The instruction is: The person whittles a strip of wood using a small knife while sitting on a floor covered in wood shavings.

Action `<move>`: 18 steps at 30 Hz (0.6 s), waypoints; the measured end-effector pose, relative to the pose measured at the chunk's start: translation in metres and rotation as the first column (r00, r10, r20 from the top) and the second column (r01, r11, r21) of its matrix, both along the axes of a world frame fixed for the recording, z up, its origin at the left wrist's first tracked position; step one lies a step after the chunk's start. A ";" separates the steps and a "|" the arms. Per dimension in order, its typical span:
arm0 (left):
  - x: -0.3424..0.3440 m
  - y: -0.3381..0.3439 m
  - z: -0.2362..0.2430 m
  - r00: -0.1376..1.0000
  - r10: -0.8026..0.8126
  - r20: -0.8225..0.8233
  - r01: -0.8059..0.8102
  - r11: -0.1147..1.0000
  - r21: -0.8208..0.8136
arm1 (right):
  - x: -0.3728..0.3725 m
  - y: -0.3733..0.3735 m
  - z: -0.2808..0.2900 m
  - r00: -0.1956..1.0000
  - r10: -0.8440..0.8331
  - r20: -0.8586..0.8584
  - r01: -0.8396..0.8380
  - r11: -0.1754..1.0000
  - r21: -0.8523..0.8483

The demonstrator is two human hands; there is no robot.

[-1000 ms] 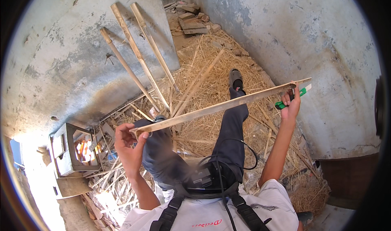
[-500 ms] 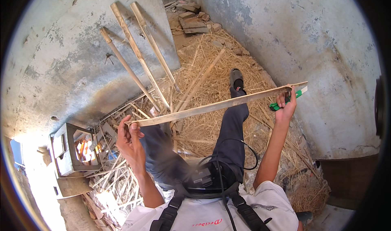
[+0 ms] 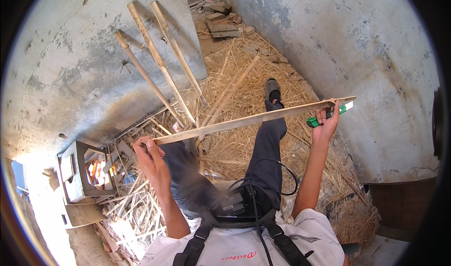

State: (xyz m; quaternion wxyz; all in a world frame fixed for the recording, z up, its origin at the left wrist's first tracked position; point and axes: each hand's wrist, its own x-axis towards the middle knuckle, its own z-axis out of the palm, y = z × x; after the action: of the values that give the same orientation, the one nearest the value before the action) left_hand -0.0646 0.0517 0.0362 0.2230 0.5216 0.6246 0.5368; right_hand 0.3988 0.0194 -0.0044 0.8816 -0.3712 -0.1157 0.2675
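A long, flat bamboo strip (image 3: 235, 124) spans the space in front of me above my legs, its right end higher in the picture than its left. My left hand (image 3: 154, 161) pinches its left end between thumb and fingers. Near the other end, my right hand (image 3: 327, 125) grips the strip and also holds a green utility knife (image 3: 313, 122). The knife's pale blade end sticks out to the right of the hand, just below the strip's tip. Part of the knife's handle is hidden by my fingers.
Several bamboo poles (image 3: 162, 66) lean on the grey wall at left. Loose straw and shavings (image 3: 235, 148) cover the floor, with split strips (image 3: 136, 205) heaped at lower left beside a wooden frame box (image 3: 75, 172). Bricks (image 3: 223, 29) lie at the back. A wall (image 3: 376, 78) rises at right.
The bamboo strip has shifted very slightly to the right with both hands. The knife in my right hand has turned a little, so its blade end shows at a different angle.
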 end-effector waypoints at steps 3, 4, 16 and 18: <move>-0.002 0.005 -0.008 0.983 0.041 -0.178 -0.043 0.999 -0.010 | -0.002 0.000 -0.002 1.000 0.010 -0.023 -0.009 0.999 0.048; -0.005 0.011 -0.016 0.969 0.050 -0.241 -0.042 0.998 0.040 | -0.002 0.000 -0.004 0.999 0.000 -0.033 0.002 0.998 0.062; 0.005 0.014 -0.015 0.984 0.068 -0.162 -0.055 0.995 0.078 | -0.003 -0.005 -0.003 0.995 -0.054 -0.082 0.057 0.998 0.032; 0.007 0.014 -0.016 0.993 0.066 -0.096 -0.059 0.995 0.077 | -0.003 -0.005 -0.005 0.994 -0.053 -0.097 0.056 0.998 0.029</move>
State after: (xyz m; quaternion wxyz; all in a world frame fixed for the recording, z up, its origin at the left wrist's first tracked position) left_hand -0.0577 0.0659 0.0206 0.1554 0.5357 0.6305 0.5398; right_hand 0.3963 0.0142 -0.0098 0.8989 -0.3471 -0.0669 0.2591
